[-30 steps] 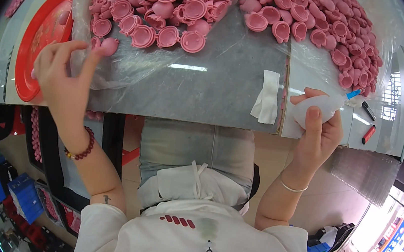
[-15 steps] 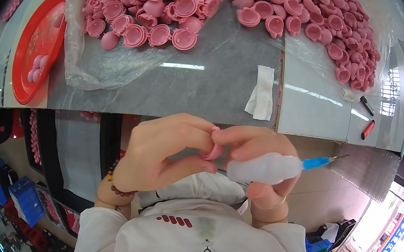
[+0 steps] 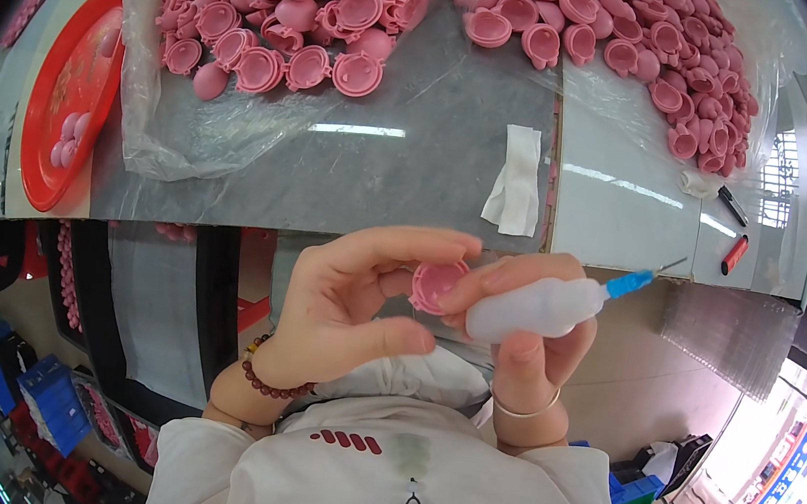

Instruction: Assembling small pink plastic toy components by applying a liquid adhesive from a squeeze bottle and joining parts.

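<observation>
Head view, grey table [image 3: 352, 177]: your hands are at its near edge, in front of your lap.
Pink shell piles [image 3: 296, 15]: two heaps on the table's far side, on clear plastic sheet.
Red tray [image 3: 52, 128]: at the table's left, holding a few small round pieces.
Left hand [image 3: 319, 304]: thumb stands apart from the fingers; whether the fingers behind the cup touch it, you cannot tell.
Right hand [image 3: 523, 360]: clamped around the bottle, index finger over the cup's right edge.
White bottle [image 3: 525, 313]: likely light and soft-walled; hold it by the body and squeeze gently, since firm pressure may force out contents.
Pink cup [image 3: 436, 284]: between your hands, hollow facing you; likely light, fairly stiff, smooth enough to slip. Pinch the outer rim.
Blue tip [image 3: 629, 283]: likely stiff; do not grip here.
Needle [image 3: 672, 266]: thin, points up and right, clear of both hands; likely bends easily. Keep your fingers off.
</observation>
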Motion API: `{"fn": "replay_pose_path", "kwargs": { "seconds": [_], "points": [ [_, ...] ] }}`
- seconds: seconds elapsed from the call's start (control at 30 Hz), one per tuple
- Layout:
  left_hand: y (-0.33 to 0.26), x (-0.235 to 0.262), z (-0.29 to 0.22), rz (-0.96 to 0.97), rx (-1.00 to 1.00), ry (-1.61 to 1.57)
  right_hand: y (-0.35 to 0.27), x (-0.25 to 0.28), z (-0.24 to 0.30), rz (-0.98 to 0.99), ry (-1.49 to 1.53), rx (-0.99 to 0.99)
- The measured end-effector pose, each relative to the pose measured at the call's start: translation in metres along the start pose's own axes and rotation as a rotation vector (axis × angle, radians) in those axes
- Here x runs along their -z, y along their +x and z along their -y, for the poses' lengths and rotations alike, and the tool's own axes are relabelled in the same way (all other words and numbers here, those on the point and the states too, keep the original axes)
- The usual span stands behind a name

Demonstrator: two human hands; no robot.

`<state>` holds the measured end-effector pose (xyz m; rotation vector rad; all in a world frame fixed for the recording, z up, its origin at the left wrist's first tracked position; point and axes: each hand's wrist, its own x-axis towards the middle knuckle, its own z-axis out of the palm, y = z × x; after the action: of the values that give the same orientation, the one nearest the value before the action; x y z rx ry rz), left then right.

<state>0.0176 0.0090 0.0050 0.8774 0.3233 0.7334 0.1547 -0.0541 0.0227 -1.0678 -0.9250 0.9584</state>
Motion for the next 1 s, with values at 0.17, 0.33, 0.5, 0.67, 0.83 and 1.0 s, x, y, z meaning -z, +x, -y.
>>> {"fn": "replay_pose_path", "kwargs": {
  "seconds": [0.17, 0.33, 0.5, 0.67, 0.83, 1.0],
  "points": [
    [-0.005, -0.002, 0.006, -0.064, 0.013, -0.077, 0.003, 0.013, -0.009, -0.066, -0.007, 0.053],
    [-0.003, -0.013, 0.005, -0.157, 0.062, -0.064, 0.009, 0.018, 0.001, -0.354, -0.355, 0.389],
    [0.000, -0.018, 0.001, -0.178, 0.037, -0.030, 0.007, 0.023, 0.015, -0.175, -0.210, 0.616],
    [-0.003, -0.008, 0.006, -0.151, 0.018, 0.019, 0.005, 0.016, 0.015, -0.043, -0.431, 0.707],
    [-0.002, -0.012, 0.004, -0.152, 0.024, 0.023, 0.005, 0.015, 0.020, -0.018, -0.481, 0.696],
    [-0.003, -0.010, 0.004, -0.150, 0.044, -0.001, 0.004, 0.014, 0.014, -0.066, -0.445, 0.709]
  ]
}}
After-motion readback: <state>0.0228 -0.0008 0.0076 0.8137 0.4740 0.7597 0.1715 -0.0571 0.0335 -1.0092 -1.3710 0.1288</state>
